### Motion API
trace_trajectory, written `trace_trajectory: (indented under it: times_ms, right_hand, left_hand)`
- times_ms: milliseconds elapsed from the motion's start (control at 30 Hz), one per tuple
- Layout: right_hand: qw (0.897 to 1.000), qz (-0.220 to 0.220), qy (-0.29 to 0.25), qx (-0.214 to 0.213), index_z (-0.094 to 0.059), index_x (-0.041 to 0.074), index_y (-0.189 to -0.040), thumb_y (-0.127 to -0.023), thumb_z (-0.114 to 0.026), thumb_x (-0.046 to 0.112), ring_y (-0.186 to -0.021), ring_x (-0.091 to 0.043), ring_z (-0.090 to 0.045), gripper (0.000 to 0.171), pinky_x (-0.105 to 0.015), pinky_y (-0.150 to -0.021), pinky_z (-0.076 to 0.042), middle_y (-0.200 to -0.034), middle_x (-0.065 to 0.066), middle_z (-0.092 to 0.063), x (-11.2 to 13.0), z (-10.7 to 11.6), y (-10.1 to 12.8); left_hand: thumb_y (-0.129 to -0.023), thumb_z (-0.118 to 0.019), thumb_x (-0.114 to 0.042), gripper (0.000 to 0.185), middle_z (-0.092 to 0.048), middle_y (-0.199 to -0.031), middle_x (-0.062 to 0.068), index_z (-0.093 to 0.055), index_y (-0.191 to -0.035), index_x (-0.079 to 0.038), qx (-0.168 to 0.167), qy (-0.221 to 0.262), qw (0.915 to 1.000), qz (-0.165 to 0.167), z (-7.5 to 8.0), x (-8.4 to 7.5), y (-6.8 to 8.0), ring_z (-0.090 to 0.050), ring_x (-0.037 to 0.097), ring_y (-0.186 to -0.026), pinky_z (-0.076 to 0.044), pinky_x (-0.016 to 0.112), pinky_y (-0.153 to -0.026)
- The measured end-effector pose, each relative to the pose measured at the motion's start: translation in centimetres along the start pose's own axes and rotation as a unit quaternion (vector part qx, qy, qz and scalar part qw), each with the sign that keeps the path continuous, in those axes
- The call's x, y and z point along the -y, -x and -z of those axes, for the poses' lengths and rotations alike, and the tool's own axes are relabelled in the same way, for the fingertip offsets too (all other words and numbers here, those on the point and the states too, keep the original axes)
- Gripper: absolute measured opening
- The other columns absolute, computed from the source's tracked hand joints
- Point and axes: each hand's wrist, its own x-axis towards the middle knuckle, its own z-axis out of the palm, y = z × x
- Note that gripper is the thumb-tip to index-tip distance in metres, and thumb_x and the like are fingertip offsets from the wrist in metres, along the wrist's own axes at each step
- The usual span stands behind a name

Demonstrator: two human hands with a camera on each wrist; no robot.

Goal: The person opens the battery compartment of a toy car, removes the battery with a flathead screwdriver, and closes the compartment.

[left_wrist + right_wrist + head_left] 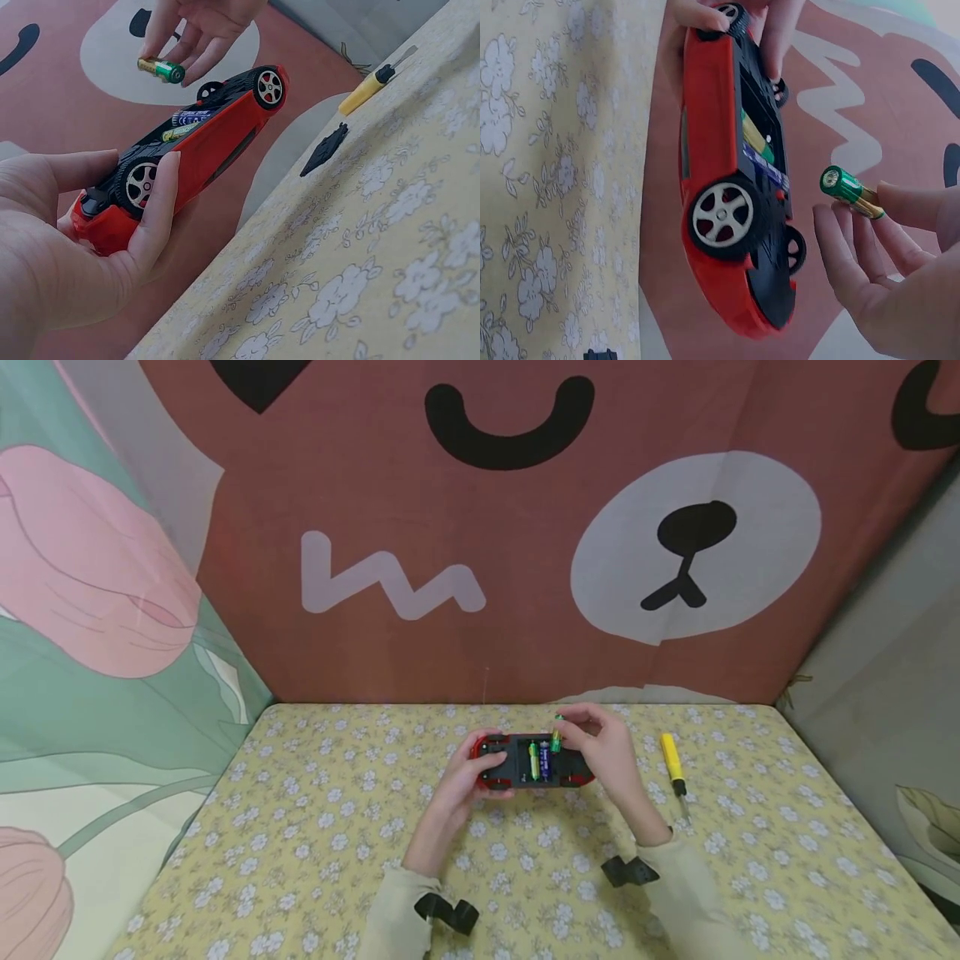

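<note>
Battery (853, 193), green and gold, pinched in the right hand (600, 746) by thumb and fingertips, held just above the open bay of the red toy car (191, 146). Not in the bay yet, apart from it, tilted. Car is upside down, black underside up, lifted off the table; left hand (71, 247) grips its one end, thumb on the underside, fingers (154, 214) wrapped around the body next to a wheel.

Progress, judged: two cells (538, 760) already lie side by side in the bay, one green-yellow, one blue. Held battery looks like the third, going into the remaining slot nearest the right hand. Bay cover is off: a black flat piece (324, 150) lies on the flowered tablecloth (315, 827), probably that cover. Left to do, by the look: seat the cell, refit cover, screw it.

Yellow-handled screwdriver (672, 763) lies on the cloth to the right of the right hand, near, untouched. Bear-face backdrop (525, 527) behind the table.
</note>
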Motion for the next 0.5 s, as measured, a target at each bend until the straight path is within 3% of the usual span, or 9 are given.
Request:
trace_trajectory:
  times_ms: [267, 500]
  right_hand:
    - [0.998, -0.022, -0.051, -0.01, -0.069, -0.007, -0.12, -0.102, -0.068, 0.011, -0.084, -0.007, -0.068, 0.026, -0.034, -0.071, -0.067, -0.115, -0.024, -0.066, 0.0, 1.0, -0.4]
    - [0.998, -0.022, -0.051, -0.023, -0.069, -0.008, -0.121, -0.102, -0.067, 0.011, -0.083, -0.007, -0.068, 0.026, -0.036, -0.072, -0.067, -0.112, -0.024, -0.067, -0.1, 1.8, -0.6]
  left_hand:
    - [-0.098, -0.065, -0.007, 0.05, -0.054, -0.136, 0.02, -0.049, -0.145, -0.007, 0.001, -0.001, 1.0, -0.004, 0.3, 0.0, -0.1, -0.068, 0.035, -0.103, -0.067, 0.04, -0.066]
    - [-0.099, -0.064, -0.007, 0.052, -0.053, -0.137, 0.02, -0.046, -0.148, -0.004, 0.006, -0.007, 1.0, -0.002, 0.4, 0.0, 0.0, -0.067, 0.035, -0.104, -0.067, 0.038, -0.065]
